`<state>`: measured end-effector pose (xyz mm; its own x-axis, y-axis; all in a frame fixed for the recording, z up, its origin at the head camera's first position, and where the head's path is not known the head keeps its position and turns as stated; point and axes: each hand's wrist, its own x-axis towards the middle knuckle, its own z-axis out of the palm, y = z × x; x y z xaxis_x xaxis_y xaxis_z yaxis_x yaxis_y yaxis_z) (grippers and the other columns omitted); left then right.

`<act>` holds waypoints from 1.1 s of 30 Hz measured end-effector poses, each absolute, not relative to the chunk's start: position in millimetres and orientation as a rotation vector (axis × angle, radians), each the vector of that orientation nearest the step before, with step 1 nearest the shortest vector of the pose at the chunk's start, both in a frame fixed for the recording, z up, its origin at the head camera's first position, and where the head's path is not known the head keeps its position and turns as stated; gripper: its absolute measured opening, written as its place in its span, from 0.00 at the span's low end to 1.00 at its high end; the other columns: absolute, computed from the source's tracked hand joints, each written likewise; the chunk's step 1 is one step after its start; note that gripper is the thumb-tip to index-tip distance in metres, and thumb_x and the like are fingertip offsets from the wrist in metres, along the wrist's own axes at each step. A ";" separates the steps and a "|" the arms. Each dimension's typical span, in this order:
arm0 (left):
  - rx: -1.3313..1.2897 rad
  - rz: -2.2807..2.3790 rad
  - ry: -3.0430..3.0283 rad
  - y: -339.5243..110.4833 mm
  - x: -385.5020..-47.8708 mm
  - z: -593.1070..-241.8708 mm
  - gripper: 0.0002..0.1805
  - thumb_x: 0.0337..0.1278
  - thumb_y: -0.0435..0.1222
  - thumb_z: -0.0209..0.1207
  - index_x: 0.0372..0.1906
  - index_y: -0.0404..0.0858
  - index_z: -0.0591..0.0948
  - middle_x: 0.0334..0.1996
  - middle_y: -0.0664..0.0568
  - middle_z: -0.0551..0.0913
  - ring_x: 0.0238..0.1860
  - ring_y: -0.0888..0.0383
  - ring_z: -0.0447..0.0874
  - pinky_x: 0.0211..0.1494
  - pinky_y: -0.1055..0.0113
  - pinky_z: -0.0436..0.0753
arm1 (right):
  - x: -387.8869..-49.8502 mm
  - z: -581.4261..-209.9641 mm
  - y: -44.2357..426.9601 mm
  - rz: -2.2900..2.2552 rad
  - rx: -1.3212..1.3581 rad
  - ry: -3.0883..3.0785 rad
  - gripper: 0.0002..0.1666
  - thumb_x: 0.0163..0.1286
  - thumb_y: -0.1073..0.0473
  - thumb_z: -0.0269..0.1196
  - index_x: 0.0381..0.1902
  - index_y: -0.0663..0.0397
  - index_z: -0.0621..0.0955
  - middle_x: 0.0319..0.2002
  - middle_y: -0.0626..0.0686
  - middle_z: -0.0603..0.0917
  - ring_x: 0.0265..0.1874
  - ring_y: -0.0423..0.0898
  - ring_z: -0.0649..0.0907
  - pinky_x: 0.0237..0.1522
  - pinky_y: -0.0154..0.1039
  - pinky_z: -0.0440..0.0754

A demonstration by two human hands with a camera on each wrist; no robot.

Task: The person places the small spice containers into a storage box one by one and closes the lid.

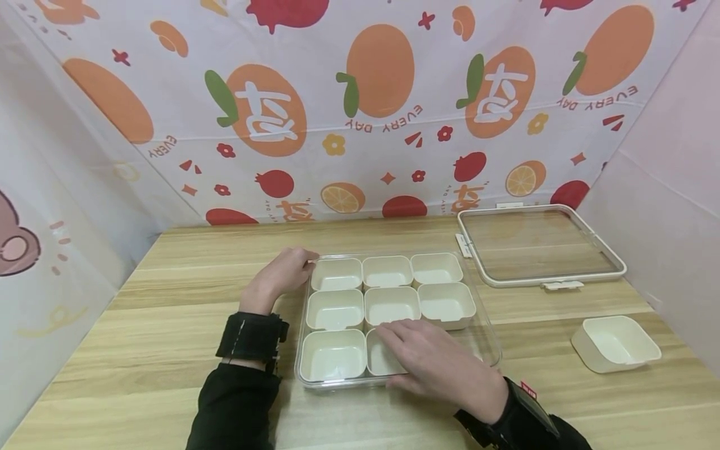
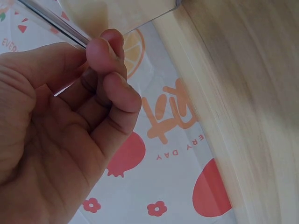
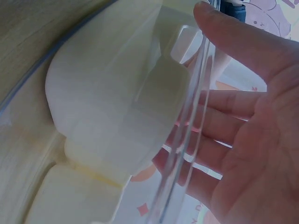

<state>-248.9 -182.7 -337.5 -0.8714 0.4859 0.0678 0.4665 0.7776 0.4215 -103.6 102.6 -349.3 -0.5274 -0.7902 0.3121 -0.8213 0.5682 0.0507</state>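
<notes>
A clear shallow tray holds several cream square boxes in rows. My left hand is at the tray's back left corner; in the left wrist view, its thumb and fingers pinch the clear rim. Over the front row, my right hand partly covers the middle box. The right wrist view shows the right thumb by the clear wall and a box's tab, with the other fingers extended beyond the rim. Whether they touch the box is hard to tell.
One more cream box stands on the wooden table at the right. Behind it lies a clear lid with a white frame and clips. A fruit-printed cloth hangs along the table's back edge, with pale cloths at both sides.
</notes>
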 end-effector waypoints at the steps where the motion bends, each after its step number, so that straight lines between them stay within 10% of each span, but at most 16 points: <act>1: 0.785 0.672 2.922 -183.0 -248.8 -338.0 0.14 0.67 0.21 0.51 0.51 0.24 0.84 0.33 0.42 0.81 0.23 0.56 0.66 0.31 0.64 0.69 | -102.6 -347.9 103.7 0.151 1.322 -2.515 0.45 0.57 0.41 0.76 0.61 0.65 0.75 0.55 0.59 0.83 0.55 0.53 0.83 0.56 0.46 0.80; 7: 0.768 0.678 2.909 -184.5 -248.0 -338.8 0.15 0.67 0.21 0.52 0.53 0.22 0.82 0.34 0.40 0.81 0.23 0.56 0.66 0.29 0.64 0.68 | -105.8 -330.4 126.8 0.311 1.173 -2.501 0.46 0.70 0.37 0.62 0.68 0.72 0.71 0.68 0.67 0.72 0.66 0.63 0.73 0.65 0.57 0.70; 13: 0.748 0.677 2.910 -184.3 -247.5 -336.8 0.15 0.67 0.21 0.51 0.54 0.21 0.81 0.38 0.38 0.82 0.25 0.55 0.69 0.30 0.64 0.69 | -115.0 -303.8 176.9 0.408 0.881 -2.638 0.43 0.67 0.46 0.68 0.69 0.69 0.70 0.71 0.66 0.69 0.69 0.66 0.68 0.66 0.65 0.64; 33: 0.739 0.678 2.909 -181.2 -247.8 -334.7 0.16 0.68 0.22 0.52 0.57 0.21 0.80 0.48 0.33 0.83 0.27 0.54 0.71 0.32 0.63 0.71 | -117.5 -300.3 332.4 0.345 0.109 -3.180 0.46 0.65 0.50 0.70 0.60 0.86 0.65 0.58 0.84 0.66 0.56 0.81 0.65 0.55 0.73 0.65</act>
<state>-247.8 -181.2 -334.7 -0.8826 0.4680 0.0446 0.4395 0.7878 0.4315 -117.5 332.4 -300.3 -0.9959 -0.0743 -0.0516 -0.0615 0.9745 -0.2159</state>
